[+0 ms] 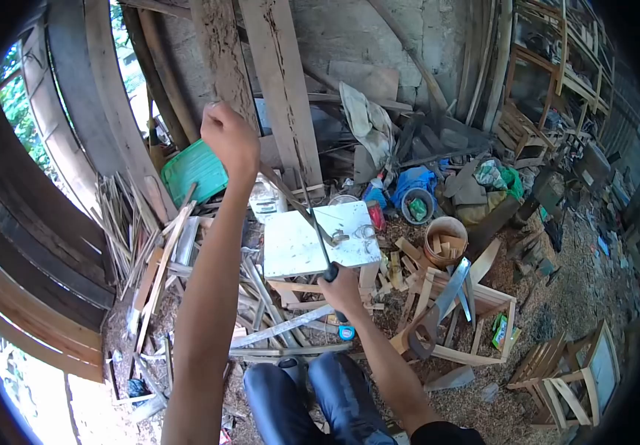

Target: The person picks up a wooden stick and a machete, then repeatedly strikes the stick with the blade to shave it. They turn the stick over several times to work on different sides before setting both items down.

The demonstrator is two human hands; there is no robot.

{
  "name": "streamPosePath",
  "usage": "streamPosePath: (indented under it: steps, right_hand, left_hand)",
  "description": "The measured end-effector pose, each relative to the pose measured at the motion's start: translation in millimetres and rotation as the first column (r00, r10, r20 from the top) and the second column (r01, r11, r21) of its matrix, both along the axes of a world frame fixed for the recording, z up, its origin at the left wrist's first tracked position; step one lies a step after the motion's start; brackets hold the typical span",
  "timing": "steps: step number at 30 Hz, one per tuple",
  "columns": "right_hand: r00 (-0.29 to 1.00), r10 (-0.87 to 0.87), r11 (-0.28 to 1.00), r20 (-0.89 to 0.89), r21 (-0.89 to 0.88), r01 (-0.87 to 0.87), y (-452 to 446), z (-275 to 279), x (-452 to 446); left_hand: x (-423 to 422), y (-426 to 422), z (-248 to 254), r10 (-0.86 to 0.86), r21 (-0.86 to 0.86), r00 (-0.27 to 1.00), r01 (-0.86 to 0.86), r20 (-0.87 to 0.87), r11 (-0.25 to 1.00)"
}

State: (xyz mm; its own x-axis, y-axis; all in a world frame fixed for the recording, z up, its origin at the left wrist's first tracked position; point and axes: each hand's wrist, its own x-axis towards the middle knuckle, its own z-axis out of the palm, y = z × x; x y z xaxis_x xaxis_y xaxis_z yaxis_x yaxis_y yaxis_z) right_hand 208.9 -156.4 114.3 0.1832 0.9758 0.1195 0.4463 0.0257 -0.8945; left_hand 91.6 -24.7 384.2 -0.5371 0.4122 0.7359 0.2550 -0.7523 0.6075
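My left hand (229,137) is raised above the left side of the white-topped bench (290,241), with its fingers curled closed; what they hold, if anything, is hidden. Behind its wrist, a brown wooden strip (290,199) slants down to the bench top. At the bench's front edge, my right hand (342,288) is closed around the black handle of a long thin metal tool (320,236). The tool points up and away, crossing the strip. A small object (340,236) lies near the strip's lower end, too small to identify.
A handsaw (446,297) leans on a wooden frame (483,356) at the right. Behind it stands a bucket of wood pieces (446,241). Scrap strips (271,300) lie around the bench. A green crate (195,172) is at the left, and a blue tape measure (346,332) is near my knees.
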Motion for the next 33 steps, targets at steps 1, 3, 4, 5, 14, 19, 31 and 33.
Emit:
streamPosePath:
  steps: [1, 3, 4, 5, 14, 19, 31, 33]
  right_hand:
    - [0.998, -0.055, 0.992, 0.033, -0.116, 0.059, 4, -11, 1]
    - [0.986, -0.132, 0.961, -0.101, -0.258, 0.103, 14, -108, 11]
    - [0.991, -0.130, 0.948, 0.002, -0.293, 0.125, 9, -94, 20]
    - [0.987, -0.127, 0.936, 0.100, -0.317, 0.153, 7, -71, 21]
    - [0.979, 0.010, 0.993, 0.205, -0.120, 0.015, 4, -42, 13]
    - [0.999, -0.040, 0.893, 0.016, -0.448, 0.043, 21, -46, 36]
    - [0.995, -0.062, 0.923, -0.073, -0.385, 0.029, -18, -94, 38]
    - [0.970, -0.046, 0.904, -0.240, -0.423, -0.062, -35, -67, 43]
  left_hand:
    - [0, 5, 1, 0.009, 0.001, 1.000, -0.009, 0.006, 1.000]
    - [-5, 7, -3, 0.022, -0.032, 0.999, -0.023, -0.039, 0.999]
    - [-7, 15, -8, 0.070, 0.035, 0.996, -0.068, -0.051, 0.997]
    - [-6, 16, 0, 0.081, 0.063, 0.995, -0.077, -0.056, 0.995]
    - [18, 10, 3, 0.040, 0.037, 0.997, -0.038, -0.059, 0.999]
    - [13, 8, 1, 0.000, -0.031, 0.999, -0.002, -0.053, 1.000]
    - [-5, -4, 1, -0.260, -0.146, 0.964, 0.249, -0.059, 0.957]
    - [-9, -21, 2, -0.426, -0.101, 0.904, 0.421, -0.032, 0.902]
